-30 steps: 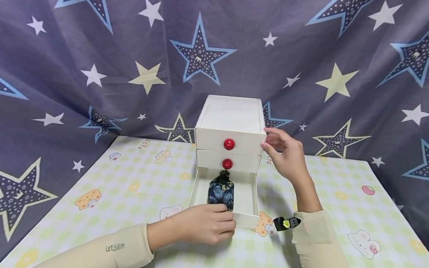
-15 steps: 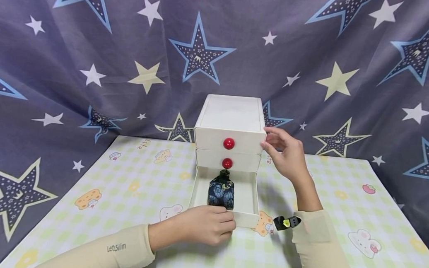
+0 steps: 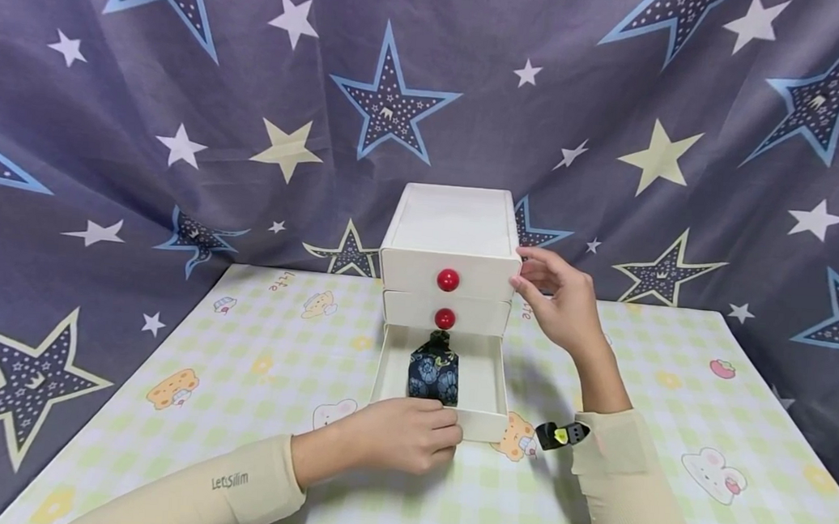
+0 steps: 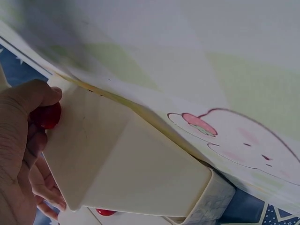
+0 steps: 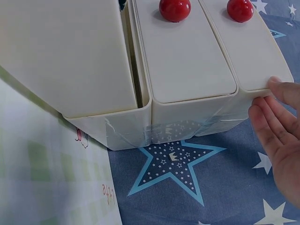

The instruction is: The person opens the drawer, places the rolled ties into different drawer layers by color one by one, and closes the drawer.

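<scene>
Three white plastic drawers make up the small chest (image 3: pixel 452 240) at the table's twelve o'clock; the bottom drawer (image 3: pixel 487 384) is pulled out, a dark blue floral fabric pouch (image 3: pixel 434 368) lying inside. The left hand (image 3: pixel 400 433) curls round the red round knob (image 4: pixel 46 116) at that drawer's six o'clock. The right hand (image 3: pixel 563 298), fingers straight, touches the chest's three o'clock side.

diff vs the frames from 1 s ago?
Barely any: the open bottom drawer has slid slightly inward, with the left hand gripping its red knob. Unchanged: the right hand steadies the white three-drawer box at its upper corner, and the dark floral pouch lies in the drawer.
</scene>
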